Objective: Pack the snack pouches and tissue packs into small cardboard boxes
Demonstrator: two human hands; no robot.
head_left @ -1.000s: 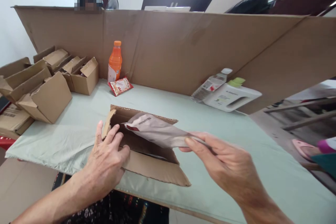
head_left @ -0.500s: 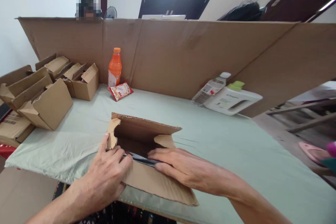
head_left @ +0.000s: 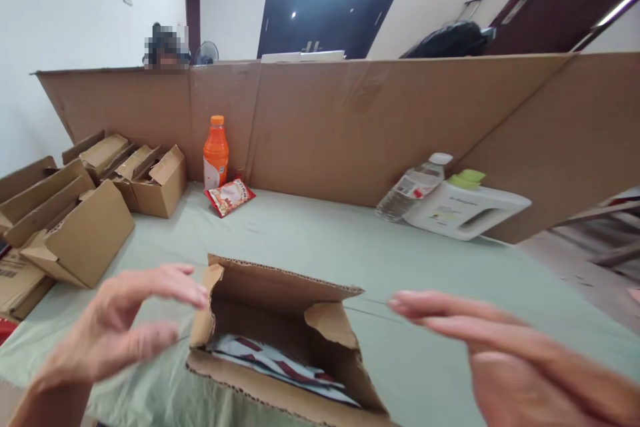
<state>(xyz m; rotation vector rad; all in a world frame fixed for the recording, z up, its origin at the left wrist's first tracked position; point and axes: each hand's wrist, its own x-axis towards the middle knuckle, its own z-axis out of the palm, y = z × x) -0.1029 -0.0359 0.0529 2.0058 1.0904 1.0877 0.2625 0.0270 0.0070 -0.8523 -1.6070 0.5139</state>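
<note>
An open cardboard box [head_left: 280, 275] stands at the front of the cloth-covered table. Inside it, along the near wall, lie flat white-and-dark-red packets [head_left: 280, 363]; I cannot tell how many. My left hand [head_left: 120, 320] is just left of the box, fingers stretched and thumb apart, a little blurred; whether its fingertips touch the box's left flap I cannot tell. To the right of the box, my right hand [head_left: 505, 340] hangs in the air, its fingers extended and holding nothing.
At the left stand several open cardboard boxes [head_left: 95, 233]. Farther back are an orange drink bottle [head_left: 216, 153], a red-and-white snack packet [head_left: 230, 197], a clear plastic bottle [head_left: 413, 187] and a white jug [head_left: 465, 210]. A tall cardboard panel [head_left: 320, 127] borders the far side; behind it is a person.
Both hands have left the box's near edge and moved apart, left hand leftward, right hand rightward. The packets inside now show. The whole view has tilted upward, shifting the scene lower.
</note>
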